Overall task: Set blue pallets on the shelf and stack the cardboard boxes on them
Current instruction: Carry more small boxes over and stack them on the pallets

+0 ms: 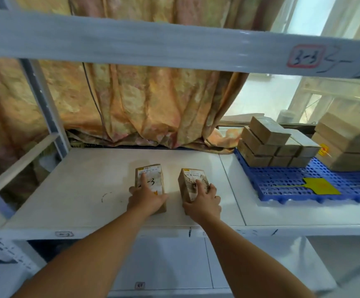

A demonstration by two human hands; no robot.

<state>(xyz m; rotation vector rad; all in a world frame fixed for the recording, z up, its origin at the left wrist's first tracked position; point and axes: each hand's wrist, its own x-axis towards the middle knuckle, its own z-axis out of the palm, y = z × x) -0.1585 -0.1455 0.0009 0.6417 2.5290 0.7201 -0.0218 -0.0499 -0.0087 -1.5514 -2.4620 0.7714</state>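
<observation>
Two small cardboard boxes rest on the white shelf [78,190] near its front. My left hand [145,198] grips the left box [150,177], which has a white label and handwriting on top. My right hand [203,202] grips the right box [191,181], slightly tilted. To the right lies a blue perforated pallet [293,183] on the same shelf. It carries a stack of small cardboard boxes [269,145] and larger cardboard boxes [347,145] at the far right.
A yellow tag [321,186] lies on the pallet. A patterned curtain [142,104] hangs behind the shelf. The upper shelf beam [153,46] crosses overhead with a red-framed label. A grey upright [45,104] stands at the left. A lower shelf [174,265] sits below.
</observation>
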